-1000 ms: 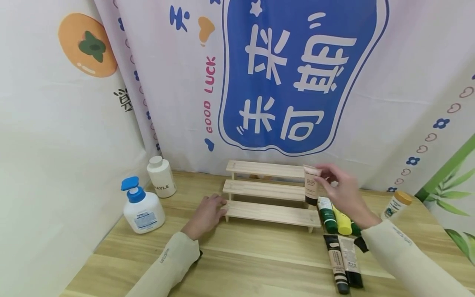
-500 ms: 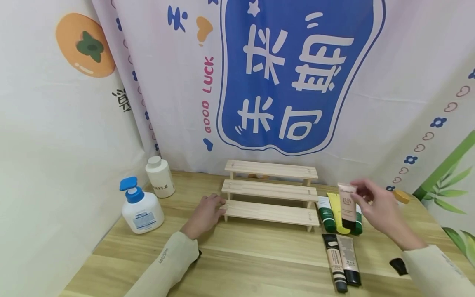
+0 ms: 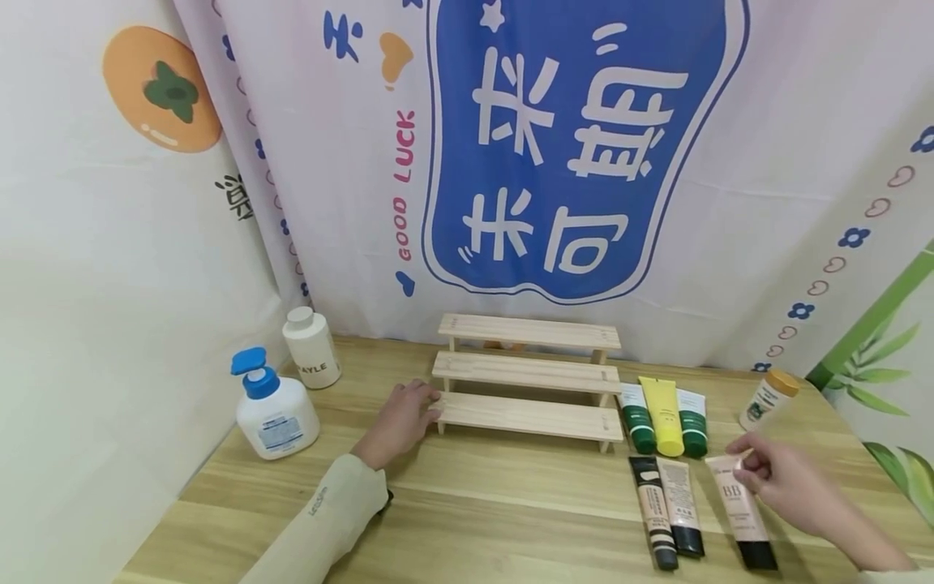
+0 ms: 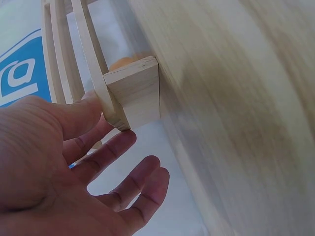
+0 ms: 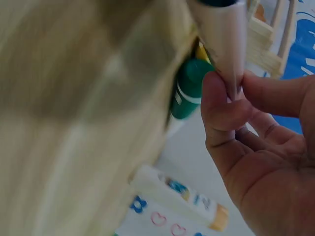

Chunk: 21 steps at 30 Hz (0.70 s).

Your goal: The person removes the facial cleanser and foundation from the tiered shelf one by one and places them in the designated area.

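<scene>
Just left of the right grip (image 3: 784,478), pinched on the BB tube (image 3: 740,507), two tubes (image 3: 667,511) could get nudged askew if it slides sideways.

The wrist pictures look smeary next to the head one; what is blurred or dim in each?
Head view: evenly lit and sharp, only soft shadows under the wooden rack. Left wrist view: the left hand and rack end are clear, the tabletop is streaked with blur. Right wrist view: dimmer, the table a smeared blur, while the right hand pinching the BB tube stays fairly sharp.
</scene>
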Each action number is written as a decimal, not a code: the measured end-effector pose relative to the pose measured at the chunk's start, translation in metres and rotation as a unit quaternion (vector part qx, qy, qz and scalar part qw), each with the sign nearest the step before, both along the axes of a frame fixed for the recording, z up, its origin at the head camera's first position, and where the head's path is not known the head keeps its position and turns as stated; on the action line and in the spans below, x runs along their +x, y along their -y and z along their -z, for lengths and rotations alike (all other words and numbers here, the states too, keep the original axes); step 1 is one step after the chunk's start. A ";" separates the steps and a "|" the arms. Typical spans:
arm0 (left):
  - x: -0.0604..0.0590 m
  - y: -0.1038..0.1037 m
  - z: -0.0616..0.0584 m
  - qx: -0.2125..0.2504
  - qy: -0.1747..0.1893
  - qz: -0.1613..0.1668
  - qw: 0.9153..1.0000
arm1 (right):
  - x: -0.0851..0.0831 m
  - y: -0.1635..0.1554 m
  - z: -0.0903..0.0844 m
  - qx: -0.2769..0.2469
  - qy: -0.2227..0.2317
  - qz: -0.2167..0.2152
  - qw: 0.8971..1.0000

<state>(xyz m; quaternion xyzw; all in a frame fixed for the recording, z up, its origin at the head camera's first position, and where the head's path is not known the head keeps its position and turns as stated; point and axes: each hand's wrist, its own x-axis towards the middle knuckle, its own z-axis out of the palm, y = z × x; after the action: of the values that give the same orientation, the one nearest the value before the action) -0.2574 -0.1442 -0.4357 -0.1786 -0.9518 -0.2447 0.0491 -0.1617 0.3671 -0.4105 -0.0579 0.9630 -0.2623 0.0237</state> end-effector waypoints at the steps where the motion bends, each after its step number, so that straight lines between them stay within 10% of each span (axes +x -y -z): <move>1: 0.000 0.000 0.000 0.001 0.000 -0.001 1.000 | -0.001 0.001 0.004 -0.004 0.007 0.000 1.000; 21: 0.001 -0.001 0.005 -0.010 -0.012 0.000 1.000 | -0.008 0.009 0.024 0.017 0.058 0.047 0.997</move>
<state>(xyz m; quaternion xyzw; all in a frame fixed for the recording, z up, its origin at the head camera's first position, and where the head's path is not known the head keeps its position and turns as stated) -0.2569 -0.1428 -0.4405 -0.1822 -0.9534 -0.2334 0.0585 -0.1702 0.3582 -0.4342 0.0030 0.9660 -0.2496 0.0678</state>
